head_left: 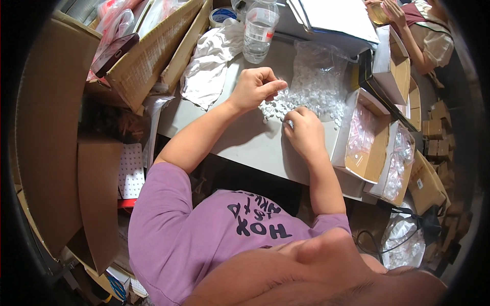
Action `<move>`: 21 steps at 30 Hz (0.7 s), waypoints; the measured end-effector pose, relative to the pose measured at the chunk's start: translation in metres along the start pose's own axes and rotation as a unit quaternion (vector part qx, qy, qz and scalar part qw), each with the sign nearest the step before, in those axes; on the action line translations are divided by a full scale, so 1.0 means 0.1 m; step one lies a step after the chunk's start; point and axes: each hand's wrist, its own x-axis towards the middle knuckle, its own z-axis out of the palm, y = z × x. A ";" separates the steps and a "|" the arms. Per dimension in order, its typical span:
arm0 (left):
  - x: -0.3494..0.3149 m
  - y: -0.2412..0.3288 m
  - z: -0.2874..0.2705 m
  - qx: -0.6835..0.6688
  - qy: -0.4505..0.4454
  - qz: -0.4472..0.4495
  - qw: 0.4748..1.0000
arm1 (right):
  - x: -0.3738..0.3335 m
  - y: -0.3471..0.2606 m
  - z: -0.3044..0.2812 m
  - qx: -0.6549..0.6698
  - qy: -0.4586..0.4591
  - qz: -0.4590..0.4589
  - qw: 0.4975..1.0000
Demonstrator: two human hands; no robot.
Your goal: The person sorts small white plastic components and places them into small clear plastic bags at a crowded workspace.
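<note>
The left hand (256, 88), fingers curled, is hovering beside small white pieces (323, 102), the right hand (308, 133) is bending over their near edge, and neither grip is showing clearly enough to tell.

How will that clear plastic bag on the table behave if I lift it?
The clear bag looks thin and wrinkled, so it would probably sag. Small white pieces lie loose beside it, so some might scatter if it drags.

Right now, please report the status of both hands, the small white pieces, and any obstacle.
Left hand above table, grip unclear. Right hand at white pieces, grip hidden. Many loose beside clear bag. Open box at right, not blocking hands.
</note>
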 end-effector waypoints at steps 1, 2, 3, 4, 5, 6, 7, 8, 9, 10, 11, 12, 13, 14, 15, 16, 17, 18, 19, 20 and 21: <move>0.00 0.00 -0.02 0.001 0.002 0.000 1.000 | -0.01 -0.06 -0.03 -0.011 0.003 -0.005 1.000; 0.01 -0.01 -0.02 0.017 0.003 0.001 1.000 | -0.03 -0.09 -0.05 -0.025 0.005 -0.008 1.000; 0.01 -0.02 -0.02 0.032 0.003 0.002 0.999 | -0.05 -0.11 -0.05 -0.025 0.005 -0.008 1.000; 0.03 -0.06 -0.01 0.032 0.003 0.001 0.999 | -0.06 -0.13 -0.04 -0.039 0.009 -0.018 0.999; 0.05 -0.10 0.01 0.039 0.009 0.035 0.999 | -0.07 -0.13 -0.04 -0.052 0.012 -0.027 0.998; 0.06 -0.12 0.03 0.046 0.014 0.069 0.996 | -0.08 -0.13 -0.03 -0.052 0.012 -0.026 0.998; 0.06 -0.13 0.02 0.046 0.013 0.068 0.997 | -0.10 -0.11 -0.01 -0.057 0.006 -0.027 0.998; 0.06 -0.13 0.01 0.092 0.017 0.094 0.991 | -0.11 -0.10 0.01 -0.063 0.000 -0.029 0.998; 0.06 -0.13 0.00 0.137 0.020 0.119 0.983 | -0.11 -0.10 0.01 -0.063 0.000 -0.028 0.998; 0.06 -0.14 0.00 0.137 0.020 0.119 0.983 | -0.12 -0.11 0.01 -0.065 -0.010 -0.023 0.998; 0.07 -0.17 0.02 0.099 0.023 0.102 0.990 | -0.12 -0.12 0.00 -0.067 -0.020 -0.018 0.997; 0.07 -0.18 0.02 0.061 0.026 0.085 0.994 | -0.12 -0.13 0.00 -0.067 -0.020 -0.016 0.997; 0.06 -0.18 0.02 0.061 0.025 0.085 0.994 | -0.11 -0.15 -0.01 -0.073 -0.033 -0.011 0.997; 0.05 -0.15 0.01 0.077 0.017 0.050 0.996 | -0.11 -0.15 -0.01 -0.079 -0.046 -0.003 0.996; 0.04 -0.14 0.00 0.093 0.010 0.016 0.996 | -0.11 -0.15 0.00 -0.080 -0.045 -0.001 0.996; 0.04 -0.13 0.00 0.093 0.007 0.016 0.996 | -0.11 -0.14 0.01 -0.073 -0.033 0.005 0.997; 0.04 -0.12 -0.01 0.088 0.001 0.012 0.996 | -0.10 -0.13 0.03 -0.065 -0.021 0.008 0.998; 0.03 -0.11 -0.01 0.083 -0.004 0.009 0.996 | -0.09 -0.11 0.03 -0.065 -0.021 0.008 0.998; 0.03 -0.11 0.00 0.083 -0.005 0.009 0.996 | -0.08 -0.08 0.03 -0.032 -0.011 0.013 0.999; 0.02 -0.11 0.02 0.066 -0.012 0.006 0.998 | -0.06 -0.05 0.03 0.002 -0.002 0.017 1.000; 0.02 -0.11 0.03 0.049 -0.019 0.002 0.999 | -0.04 -0.01 0.02 0.002 -0.002 0.016 1.000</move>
